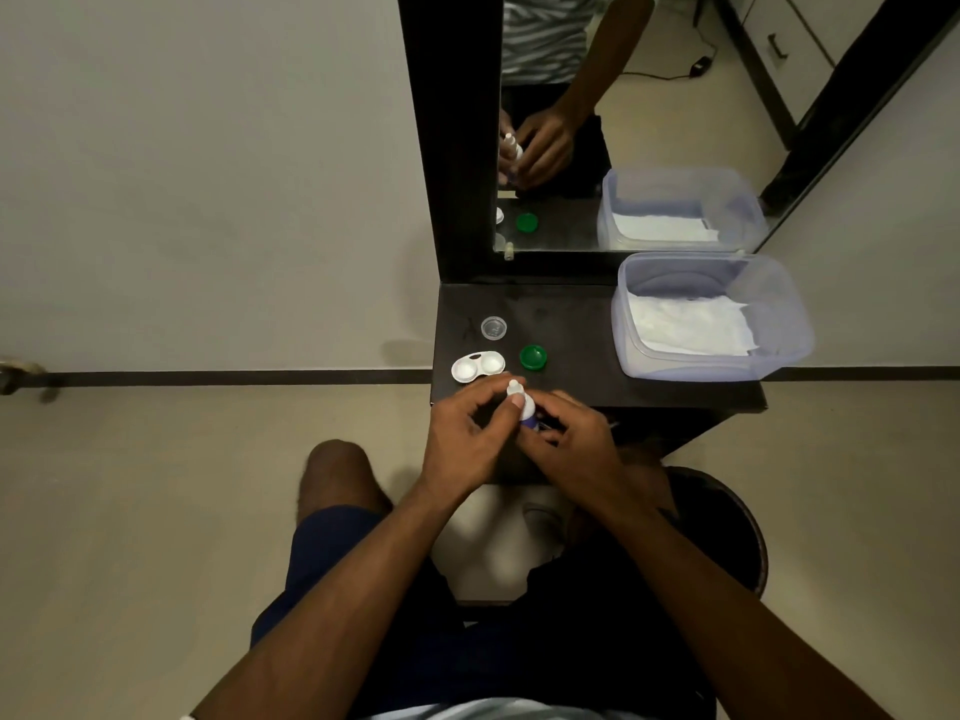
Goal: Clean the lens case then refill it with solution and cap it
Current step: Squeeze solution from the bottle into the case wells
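1. The lens case (478, 366) is lying open on the dark table (571, 324), near its front left corner, both white wells facing up and uncapped.
2. Just in front of the case, both hands are holding a small white bottle (523, 403) over the table's front edge, its nozzle pointing up and tilting slightly toward the case.
3. The left hand (467, 439) is curling around the bottle's upper part, thumb and fingers pinching near the nozzle.
4. The right hand (571, 444) is gripping the bottle's lower, bluish part from the right; its fingers are hiding most of the body.
5. A green cap (533, 357) is sitting just right of the case, apart from it.
6. A clear cap (493, 327) is sitting behind the case, toward the mirror (649, 122).
7. A clear tub (779, 345) holding white tissue (685, 324) is standing at the table's right end, well apart from the case.
8. The mirror is standing at the back of the table, reflecting the hands, the bottle, the green cap and the tub.
9. The hands are partly blocking the view of the case's near edge.
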